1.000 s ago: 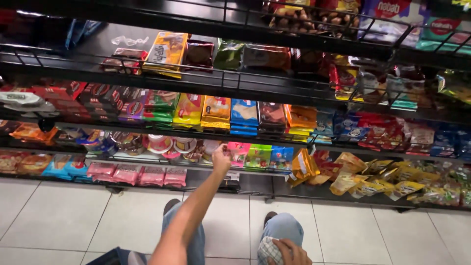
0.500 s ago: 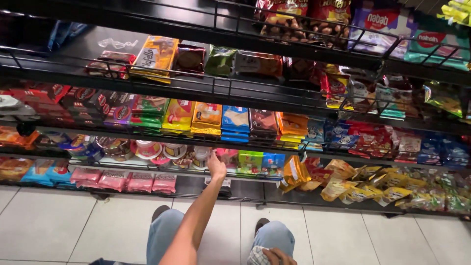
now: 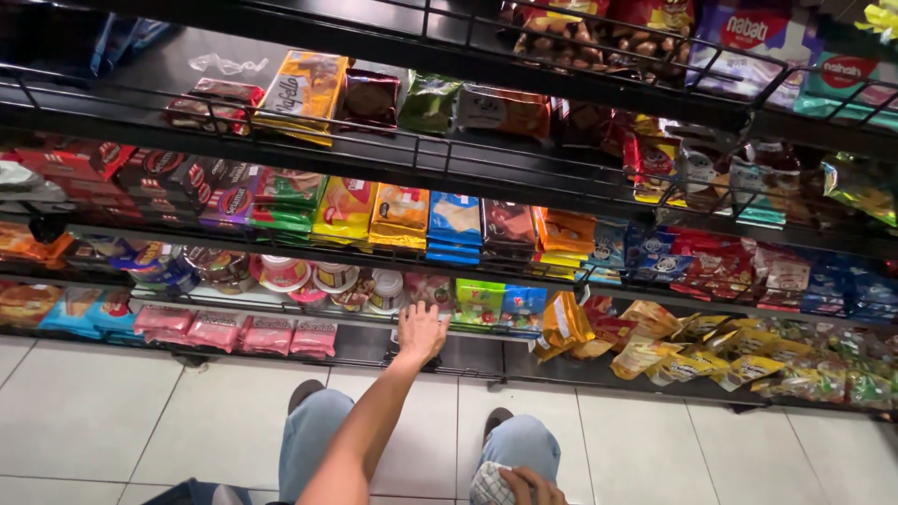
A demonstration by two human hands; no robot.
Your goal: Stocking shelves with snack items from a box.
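My left hand (image 3: 422,332) is stretched out at twelve o'clock from my knees, fingers spread and open, palm down on the front edge of the low black wire shelf (image 3: 374,323), gripping nothing. Just past my fingertips, at twelve o'clock, sits a pink snack packet (image 3: 429,289); I can't tell whether my fingers touch it. At one o'clock from that hand there's a green snack box (image 3: 479,301) and beside it a blue snack box (image 3: 522,307). At ten o'clock, round white-lidded plastic cups (image 3: 332,279) stand in a row on the same shelf. Lower at nine o'clock, a line of flat pink wrapped packets (image 3: 267,334) lies on the bottom shelf. Off at three o'clock, orange and yellow foil pouches (image 3: 575,323) lean in a loose heap.

My right hand (image 3: 531,486) is down at six o'clock, resting on my right knee, fingers curled closed over a checked cloth (image 3: 491,486). Both knees are in pale blue jeans (image 3: 313,440), over a white tiled floor (image 3: 103,411). Up at twelve o'clock, the middle shelf carries yellow, orange and blue biscuit packs (image 3: 402,213) standing side by side.
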